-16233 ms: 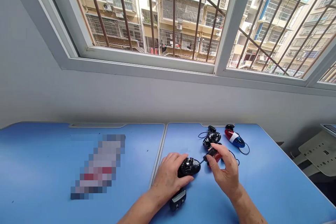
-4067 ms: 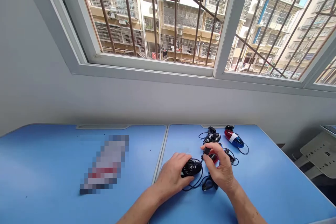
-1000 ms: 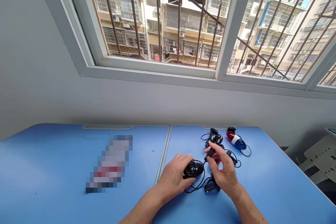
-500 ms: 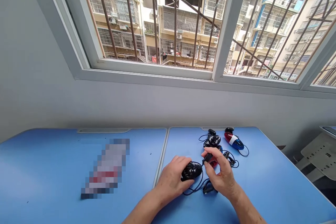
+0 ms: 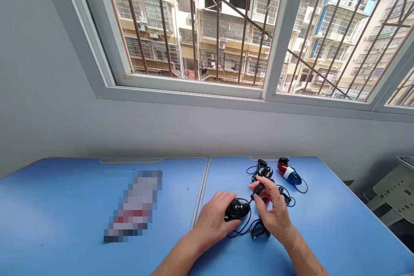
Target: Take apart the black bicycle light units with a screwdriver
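Since the frame sixteen seconds back, a black clip (image 5: 258,229) and loops of cord (image 5: 249,221) have come to lie by the right hand (image 5: 276,215). The left hand (image 5: 215,215) curls round a glossy black unit (image 5: 237,209), near the left edge of the right-hand counter (image 5: 330,228); the right pinches a small black block (image 5: 258,189). A tug could perhaps drag the unit if the left grip slackened. Fingers cover the unit's left end; a red piece (image 5: 266,199) is partly hidden, and a pixelated item (image 5: 134,207) unreadable.
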Demonstrator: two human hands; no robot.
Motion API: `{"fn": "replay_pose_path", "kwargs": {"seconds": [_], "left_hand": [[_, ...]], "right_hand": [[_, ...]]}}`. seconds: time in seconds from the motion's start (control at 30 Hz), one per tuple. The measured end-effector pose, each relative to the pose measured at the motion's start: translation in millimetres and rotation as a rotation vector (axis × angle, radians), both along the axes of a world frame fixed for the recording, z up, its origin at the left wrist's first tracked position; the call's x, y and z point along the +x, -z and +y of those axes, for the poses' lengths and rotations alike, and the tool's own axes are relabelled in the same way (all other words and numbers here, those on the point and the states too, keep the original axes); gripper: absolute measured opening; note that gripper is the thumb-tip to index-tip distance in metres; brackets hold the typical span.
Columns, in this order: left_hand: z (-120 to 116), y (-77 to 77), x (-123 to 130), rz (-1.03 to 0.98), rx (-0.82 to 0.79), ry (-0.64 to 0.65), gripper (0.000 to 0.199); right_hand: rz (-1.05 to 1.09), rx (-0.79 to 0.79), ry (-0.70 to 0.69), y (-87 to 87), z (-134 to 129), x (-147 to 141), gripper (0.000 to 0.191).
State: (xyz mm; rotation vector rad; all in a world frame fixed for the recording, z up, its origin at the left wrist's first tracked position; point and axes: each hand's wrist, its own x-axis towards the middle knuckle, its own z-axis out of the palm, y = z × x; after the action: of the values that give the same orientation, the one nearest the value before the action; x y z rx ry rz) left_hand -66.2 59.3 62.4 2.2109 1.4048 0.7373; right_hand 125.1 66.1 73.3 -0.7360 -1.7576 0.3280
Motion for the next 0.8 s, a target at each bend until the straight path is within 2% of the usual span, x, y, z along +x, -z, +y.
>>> {"fn": "replay_pose_path", "kwargs": {"seconds": [0.17, 0.27, 0.47, 0.67, 0.8], "left_hand": [[0.8, 2.2, -0.8, -0.014, -0.002, -0.019, 0.054], [0.6, 2.0, -0.6, -0.017, -0.008, -0.026, 0.046], [2.0, -1.7, 1.1, -0.021, -0.034, -0.045, 0.037], [0.5, -3.2, -0.7, -0.006, -0.048, 0.0, 0.048], [-0.4, -0.7, -4.5, -0.024, -0.016, 0.035, 0.051]], "right_hand": [[-0.042, 0.021, -0.055, -1.0, -0.3, 0.6, 0.045], [-0.033, 0.022, -0.049, -0.4, 0.6, 1.5, 0.043], [0.031, -0.028, 0.032, 3.9, 4.3, 1.6, 0.029], [0.192, -0.144, 0.15, 7.8, 8.8, 1.0, 0.028], [0.294, -0.245, 0.17, 10.3, 13.7, 3.4, 0.03]]}}
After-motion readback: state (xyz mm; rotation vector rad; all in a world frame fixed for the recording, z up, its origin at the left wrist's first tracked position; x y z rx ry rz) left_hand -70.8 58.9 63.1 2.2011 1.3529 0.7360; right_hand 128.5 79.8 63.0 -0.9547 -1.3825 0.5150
